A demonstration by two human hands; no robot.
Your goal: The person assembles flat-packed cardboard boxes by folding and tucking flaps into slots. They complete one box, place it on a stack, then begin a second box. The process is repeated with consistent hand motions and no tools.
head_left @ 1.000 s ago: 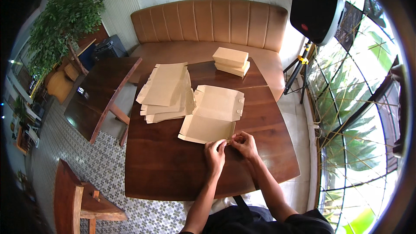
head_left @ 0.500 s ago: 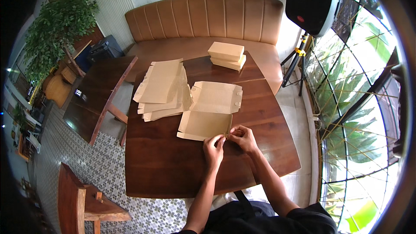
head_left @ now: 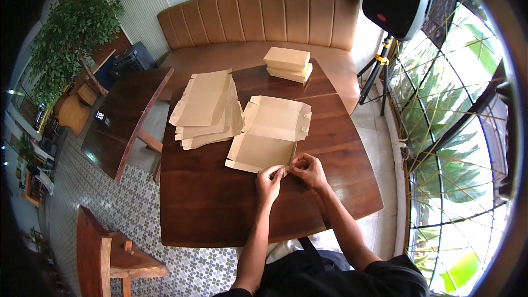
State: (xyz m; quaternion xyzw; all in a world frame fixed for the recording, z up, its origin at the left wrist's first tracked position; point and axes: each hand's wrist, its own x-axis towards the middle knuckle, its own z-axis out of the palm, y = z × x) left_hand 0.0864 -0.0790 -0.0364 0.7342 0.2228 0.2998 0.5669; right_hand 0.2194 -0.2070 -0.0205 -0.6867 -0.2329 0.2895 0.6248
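While hands pinch an open carton, flat sheets beside, boxes beyond

flat sheets lie left of the carton, 2 boxes behind.

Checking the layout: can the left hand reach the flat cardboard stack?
Probably yes: the left hand is at the open box, but tabletop left of it leaves a way to the stack.

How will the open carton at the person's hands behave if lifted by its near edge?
The open carton is probably light for its size: its walls look like thin board. Its lid panel will likely hinge and flop, since it lies folded open. Rolling seems unlikely: broad, flat panels lie on the table.
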